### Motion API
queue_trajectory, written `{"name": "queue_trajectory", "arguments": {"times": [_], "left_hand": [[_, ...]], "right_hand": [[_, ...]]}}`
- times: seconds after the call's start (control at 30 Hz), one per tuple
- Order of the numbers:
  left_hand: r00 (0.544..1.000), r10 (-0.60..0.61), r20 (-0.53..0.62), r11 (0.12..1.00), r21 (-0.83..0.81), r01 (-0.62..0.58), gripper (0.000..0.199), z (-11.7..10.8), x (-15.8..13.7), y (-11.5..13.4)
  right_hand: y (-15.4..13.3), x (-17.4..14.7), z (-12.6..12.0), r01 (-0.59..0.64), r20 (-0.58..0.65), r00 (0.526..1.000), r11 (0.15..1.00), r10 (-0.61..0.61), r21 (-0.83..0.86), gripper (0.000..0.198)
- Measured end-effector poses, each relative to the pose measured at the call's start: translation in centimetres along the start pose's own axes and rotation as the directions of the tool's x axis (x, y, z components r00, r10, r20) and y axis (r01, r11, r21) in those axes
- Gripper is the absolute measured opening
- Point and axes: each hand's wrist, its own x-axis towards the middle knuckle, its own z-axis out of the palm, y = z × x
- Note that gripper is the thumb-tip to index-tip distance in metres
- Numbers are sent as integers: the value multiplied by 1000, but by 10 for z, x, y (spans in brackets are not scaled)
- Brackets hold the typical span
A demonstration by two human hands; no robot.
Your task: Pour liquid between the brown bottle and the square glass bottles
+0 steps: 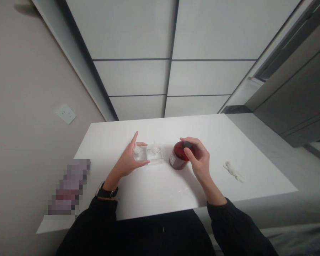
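Observation:
My left hand is curled around the left one of two small clear square containers with rounded tops, thumb along the near side and fingers on the far side. That left clear container touches or nearly touches the right clear container. A dark red, see-through bottle with a pale label and a black cap stands on the table to their right. At its top right, my right hand grips the bottle around the cap and shoulder. Its fingers are partly hidden behind the bottle.
A crumpled whitish piece lies on the white table to the right. A blurred-out pinkish item is at the left edge. Beyond the table are white panelled doors; a socket is on the left wall.

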Motion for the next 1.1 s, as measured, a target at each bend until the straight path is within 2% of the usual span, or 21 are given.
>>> {"name": "queue_trajectory", "arguments": {"times": [0.13,0.33,0.4,0.5,0.6,0.67,0.77,0.83,0.93,1.03,1.1], "left_hand": [[1000,-11,-1,1000,-1,11,130,0,0,0],[1000,-12,7,1000,-5,12,130,0,0,1],[1000,-2,2,1000,-1,2,130,0,-1,0],[1000,21,-5,1000,0,-21,129,2,-1,-2],[1000,22,-11,1000,6,-22,129,2,-2,-2],[1000,17,-9,1000,8,-17,129,2,-2,-2],[1000,12,1,1000,4,-13,130,1,-3,0],[1000,14,10,1000,1,-14,130,1,-3,2],[1000,14,17,1000,2,-14,129,0,-4,3],[1000,12,16,1000,1,-12,130,0,-5,5],[1000,12,17,1000,-4,-12,130,0,-5,5]], "right_hand": [[-8,0,-3,43,36,999,996,-41,-75,34],[-11,18,-15,102,-119,987,994,-105,-35,26],[-2,32,-28,79,-110,991,996,-82,-32,28],[22,55,-49,49,48,998,980,-41,-192,36],[45,76,-59,90,224,975,929,-8,-360,35],[57,84,-57,117,334,942,907,28,-405,27],[71,91,-46,174,490,867,866,90,-468,14],[80,92,-39,211,553,823,835,128,-508,7],[91,93,-35,258,611,773,794,172,-551,11],[93,101,-38,291,638,745,765,196,-575,9],[84,111,-42,303,642,740,752,202,-586,20]]}}
